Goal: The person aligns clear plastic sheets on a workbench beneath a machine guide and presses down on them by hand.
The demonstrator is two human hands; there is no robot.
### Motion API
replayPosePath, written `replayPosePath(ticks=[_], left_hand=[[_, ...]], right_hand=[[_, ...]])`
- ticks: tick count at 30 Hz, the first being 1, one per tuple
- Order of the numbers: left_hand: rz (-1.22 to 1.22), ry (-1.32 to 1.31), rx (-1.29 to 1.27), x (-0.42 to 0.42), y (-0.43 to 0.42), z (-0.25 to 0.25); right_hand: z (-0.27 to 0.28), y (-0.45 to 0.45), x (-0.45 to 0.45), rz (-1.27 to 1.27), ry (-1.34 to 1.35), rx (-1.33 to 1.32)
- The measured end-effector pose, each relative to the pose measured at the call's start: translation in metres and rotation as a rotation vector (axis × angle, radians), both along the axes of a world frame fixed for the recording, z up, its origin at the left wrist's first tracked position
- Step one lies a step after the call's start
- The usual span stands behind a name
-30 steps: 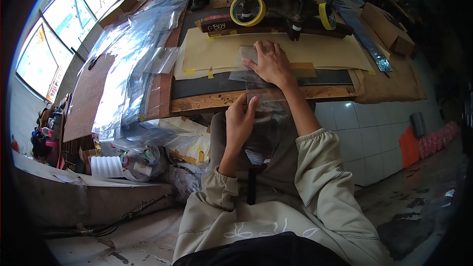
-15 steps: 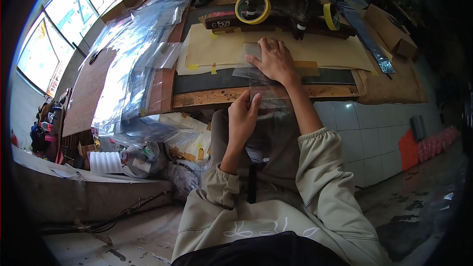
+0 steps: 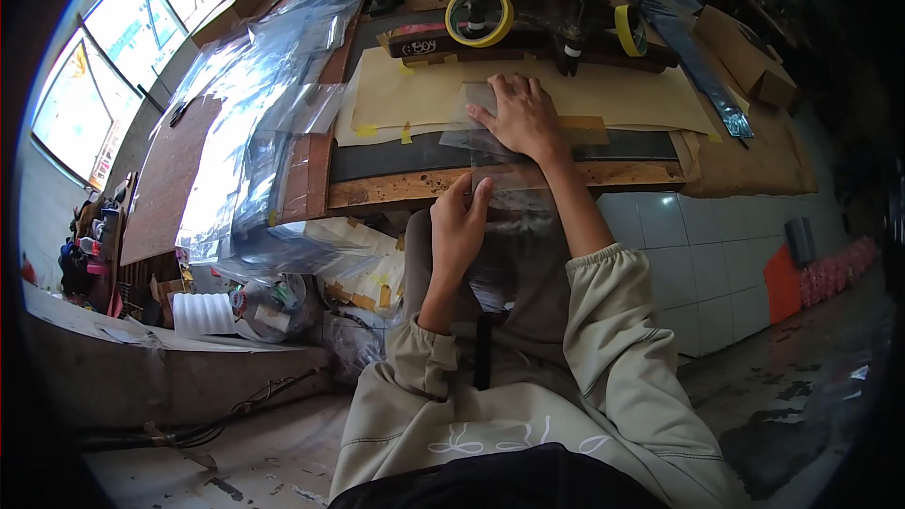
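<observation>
A clear plastic sheet [image 3: 514, 190] hangs over the wooden front edge [image 3: 415, 188] of the workbench, its upper part lying on a tan card sheet [image 3: 415, 94]. My left hand [image 3: 459, 224] is closed on the plastic's left edge, thumb uppermost, just below the bench edge. Farther up, my right hand [image 3: 524, 118] rests on the plastic over the card, thumb out to the left and fingers apart, slightly bent. Yellow tape pieces [image 3: 406, 133] stick to the card's front edge. The plastic's lower end, in front of my legs, is hard to make out.
Behind the card stands a dark press bar [image 3: 424, 43] with a yellow tape roll [image 3: 504, 24] and a second roll [image 3: 630, 30] on it. Piled clear plastic sheets [image 3: 250, 132] cover the left side. A cardboard box [image 3: 749, 52] and brown paper [image 3: 754, 165] lie right.
Both hands keep almost the same places and hold. The whole view has shifted very slightly.
</observation>
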State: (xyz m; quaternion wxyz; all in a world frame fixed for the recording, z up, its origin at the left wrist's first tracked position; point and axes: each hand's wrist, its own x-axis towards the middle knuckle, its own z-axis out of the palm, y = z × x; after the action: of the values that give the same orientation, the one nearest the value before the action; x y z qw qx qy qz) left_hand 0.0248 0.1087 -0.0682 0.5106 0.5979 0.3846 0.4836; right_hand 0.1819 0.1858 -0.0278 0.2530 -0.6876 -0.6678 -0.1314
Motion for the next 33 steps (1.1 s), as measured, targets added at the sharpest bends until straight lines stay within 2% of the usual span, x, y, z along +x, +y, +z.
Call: replayPosePath(ticks=[5, 17, 23, 29, 33], left_hand=[[0.011, 0.015, 0.016, 0.000, 0.005, -0.009], [-0.074, -0.123, -0.101, -0.001, -0.005, 0.018], [-0.056, -0.024, -0.039, -0.004, 0.006, -0.004], [-0.049, -0.147, -0.062, 0.002, -0.002, 0.007], [-0.034, -0.051, 0.011, -0.001, 0.005, -0.004]], right_hand=[[0.005, -0.001, 0.001, 0.001, 0.056, -0.094], [0.009, 0.002, 0.000, -0.039, 0.073, -0.151], [0.009, 0.002, 0.000, -0.045, 0.064, -0.154], [0.009, 0.002, -0.001, -0.049, 0.058, -0.153], [0.008, 0.002, -0.001, -0.054, 0.055, -0.140]])
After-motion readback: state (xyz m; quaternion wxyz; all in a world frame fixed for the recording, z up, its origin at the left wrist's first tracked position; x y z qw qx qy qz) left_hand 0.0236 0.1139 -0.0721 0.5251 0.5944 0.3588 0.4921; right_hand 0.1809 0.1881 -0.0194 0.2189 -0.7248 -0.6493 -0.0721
